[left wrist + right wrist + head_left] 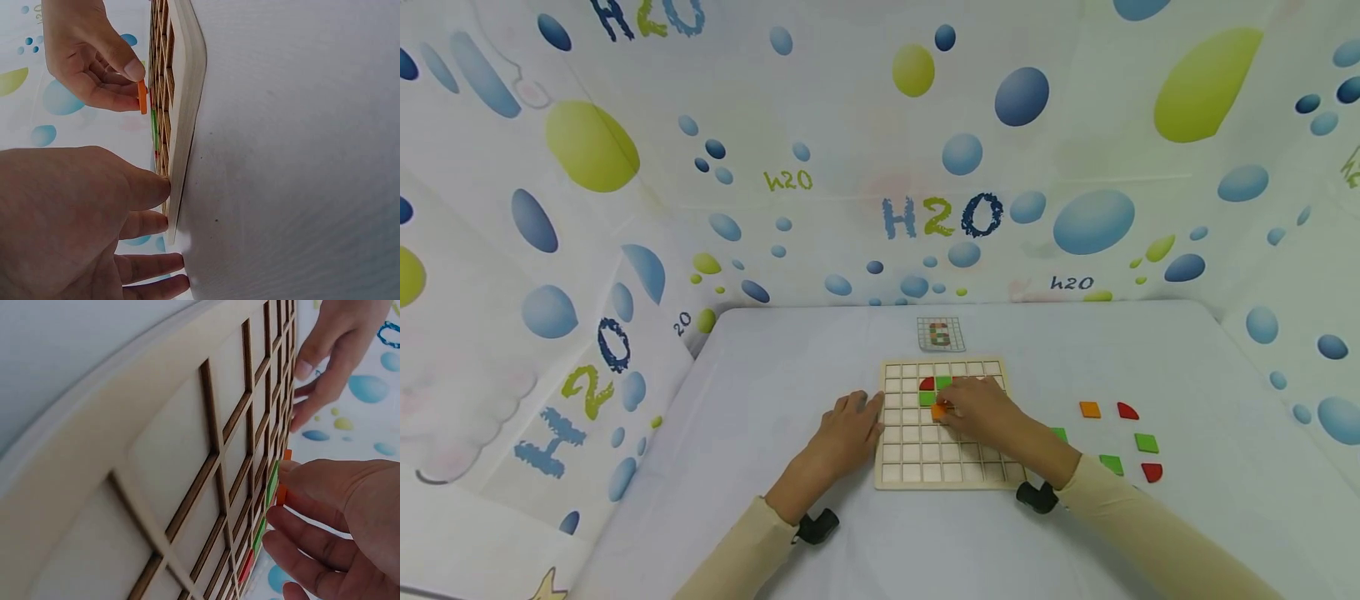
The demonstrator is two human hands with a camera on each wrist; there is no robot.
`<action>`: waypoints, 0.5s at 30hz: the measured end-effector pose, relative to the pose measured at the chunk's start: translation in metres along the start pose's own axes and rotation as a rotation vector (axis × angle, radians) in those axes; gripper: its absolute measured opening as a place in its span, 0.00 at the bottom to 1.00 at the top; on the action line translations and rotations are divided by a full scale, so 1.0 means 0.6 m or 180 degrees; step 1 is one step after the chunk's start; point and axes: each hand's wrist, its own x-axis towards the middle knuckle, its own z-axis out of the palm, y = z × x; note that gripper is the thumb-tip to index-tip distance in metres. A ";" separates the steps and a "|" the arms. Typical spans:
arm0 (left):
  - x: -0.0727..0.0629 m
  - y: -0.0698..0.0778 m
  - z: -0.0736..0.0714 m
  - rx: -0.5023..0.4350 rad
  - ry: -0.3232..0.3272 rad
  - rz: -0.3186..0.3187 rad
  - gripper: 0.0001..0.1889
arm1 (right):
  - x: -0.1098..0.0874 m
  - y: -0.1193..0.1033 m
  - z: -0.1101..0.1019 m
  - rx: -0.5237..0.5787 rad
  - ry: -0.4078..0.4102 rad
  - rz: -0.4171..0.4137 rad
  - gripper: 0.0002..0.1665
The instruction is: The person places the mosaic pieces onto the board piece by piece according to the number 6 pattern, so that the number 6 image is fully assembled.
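Observation:
A wooden grid board (912,475) lies flat on the table, with red and green tiles set in its upper cells. My right hand (981,408) pinches an orange square tile (938,412) between thumb and fingers, over the board just below the green tile (927,398). In the left wrist view the orange tile (142,97) stands on edge, apart from the grid. My left hand (847,433) rests at the board's left edge, its thumb and fingertips touching the rim with the fingers relaxed. The right hand covers part of the upper right cells.
A small pattern card (940,334) lies behind the board. Loose tiles are spread to the right, among them an orange square (1090,409), a red quarter-round (1127,411) and a green square (1146,442). A patterned cloth wall (850,167) stands behind the white table.

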 end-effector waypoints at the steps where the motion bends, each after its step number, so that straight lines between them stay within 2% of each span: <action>1: 0.000 0.000 0.000 0.0011 -0.0014 -0.0010 0.29 | 0.001 -0.002 0.001 -0.0020 -0.0002 0.0000 0.14; 15: -0.004 0.003 -0.003 -0.0011 0.0032 0.0000 0.28 | 0.013 -0.020 0.012 -0.0330 0.0027 -0.0043 0.12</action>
